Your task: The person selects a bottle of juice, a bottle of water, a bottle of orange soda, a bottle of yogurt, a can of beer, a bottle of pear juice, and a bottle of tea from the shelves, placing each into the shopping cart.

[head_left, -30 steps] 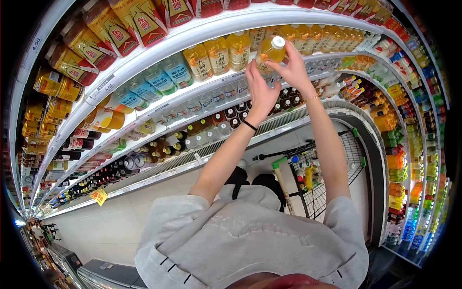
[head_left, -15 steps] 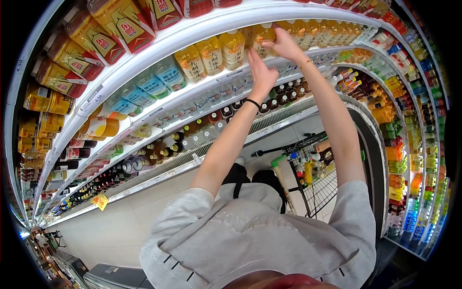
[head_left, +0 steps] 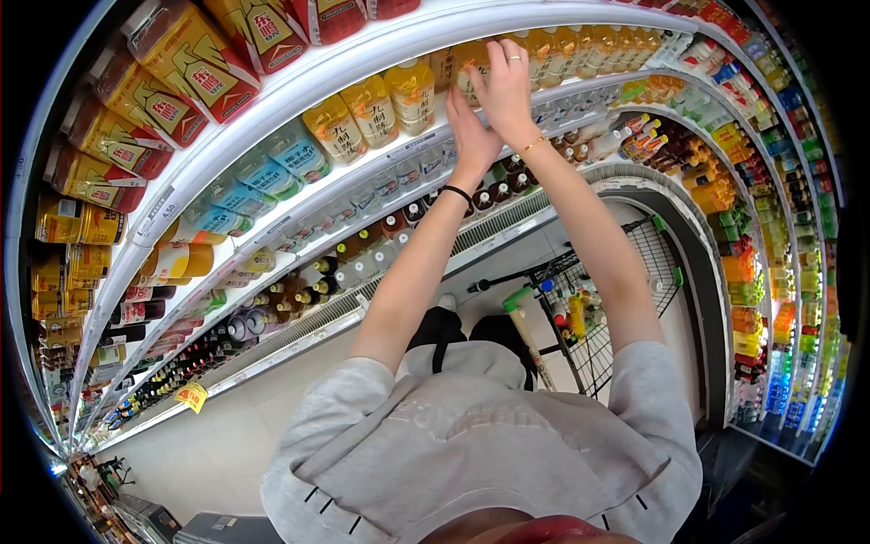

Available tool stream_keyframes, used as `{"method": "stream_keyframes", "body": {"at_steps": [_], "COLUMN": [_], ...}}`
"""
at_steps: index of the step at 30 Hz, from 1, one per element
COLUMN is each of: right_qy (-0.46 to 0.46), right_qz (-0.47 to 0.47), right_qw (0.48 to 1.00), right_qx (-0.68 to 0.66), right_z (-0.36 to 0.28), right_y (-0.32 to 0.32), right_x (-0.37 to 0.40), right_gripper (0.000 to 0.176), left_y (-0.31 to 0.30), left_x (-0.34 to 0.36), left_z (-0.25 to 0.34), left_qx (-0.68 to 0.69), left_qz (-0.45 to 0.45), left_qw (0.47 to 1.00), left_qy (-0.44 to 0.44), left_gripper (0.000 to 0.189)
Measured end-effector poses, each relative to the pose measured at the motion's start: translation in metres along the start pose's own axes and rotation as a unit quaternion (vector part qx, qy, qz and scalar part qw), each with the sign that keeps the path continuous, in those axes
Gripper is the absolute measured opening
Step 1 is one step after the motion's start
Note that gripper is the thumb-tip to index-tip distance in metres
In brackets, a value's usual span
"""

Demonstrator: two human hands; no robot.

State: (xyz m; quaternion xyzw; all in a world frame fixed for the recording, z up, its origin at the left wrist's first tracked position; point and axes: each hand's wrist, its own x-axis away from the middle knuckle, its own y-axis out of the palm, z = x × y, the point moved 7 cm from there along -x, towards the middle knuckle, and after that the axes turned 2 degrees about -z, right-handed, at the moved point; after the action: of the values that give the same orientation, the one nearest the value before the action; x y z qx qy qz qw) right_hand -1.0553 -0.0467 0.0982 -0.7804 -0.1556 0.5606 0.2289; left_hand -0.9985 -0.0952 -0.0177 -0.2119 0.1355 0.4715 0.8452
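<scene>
On the upper drinks shelf, a bottle of yellow drink (head_left: 468,62) with a pale label stands in a row of matching ones. My right hand (head_left: 506,95), with a ring on one finger, is bent round its right side and front, thumb across the label. Just below, my left hand (head_left: 474,143) has its fingers stretched up toward the bottle's base at the shelf edge; whether they touch it is partly hidden. To the left stand several matching yellow bottles (head_left: 410,98), the nearest separated from my hands by a darker bottle set further back.
Blue-labelled clear bottles (head_left: 297,156) stand further left on this shelf. Large red-and-yellow bottles (head_left: 204,65) line the shelf above. Lower shelves hold more drinks. A wire shopping cart (head_left: 598,349) with goods stands below my right arm.
My right hand has shifted left and closer to my left hand, staying at the yellow drink bottle. The view has turned slightly, so the shelves appear further left.
</scene>
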Motion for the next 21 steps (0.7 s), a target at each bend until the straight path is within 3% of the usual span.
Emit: {"method": "stream_keyframes", "body": {"at_steps": [7, 10, 12, 15, 18, 19, 21], "right_qy": [0.033, 0.045, 0.073, 0.122, 0.210, 0.243, 0.309], "right_qz": [-0.030, -0.024, -0.034, -0.033, -0.057, -0.076, -0.096], "right_qw": [0.999, 0.996, 0.991, 0.988, 0.976, 0.966, 0.942], "right_qx": [-0.018, -0.071, -0.107, -0.089, 0.004, 0.042, 0.092], "right_z": [0.003, 0.000, -0.007, 0.003, 0.018, 0.022, 0.025], "right_y": [-0.003, -0.029, -0.062, -0.110, -0.170, -0.191, -0.229], "right_x": [0.009, 0.028, 0.057, 0.127, 0.218, 0.254, 0.330], "right_gripper": [0.038, 0.037, 0.037, 0.036, 0.037, 0.037, 0.035], "left_y": [0.008, -0.002, -0.005, 0.003, 0.028, 0.032, 0.054], "left_x": [-0.003, 0.023, 0.059, 0.128, 0.203, 0.224, 0.283], "left_z": [0.003, 0.016, 0.040, 0.057, 0.038, 0.027, -0.001], "left_qx": [-0.021, -0.068, -0.068, -0.028, -0.024, -0.018, -0.043], "left_qz": [-0.034, -0.022, -0.034, -0.113, -0.293, -0.304, -0.465], "left_qw": [0.999, 0.997, 0.990, 0.977, 0.937, 0.933, 0.858], "left_qy": [0.037, 0.030, 0.118, 0.178, 0.191, 0.194, 0.215], "left_gripper": [0.111, 0.095, 0.073, 0.044, 0.015, 0.015, 0.013]}}
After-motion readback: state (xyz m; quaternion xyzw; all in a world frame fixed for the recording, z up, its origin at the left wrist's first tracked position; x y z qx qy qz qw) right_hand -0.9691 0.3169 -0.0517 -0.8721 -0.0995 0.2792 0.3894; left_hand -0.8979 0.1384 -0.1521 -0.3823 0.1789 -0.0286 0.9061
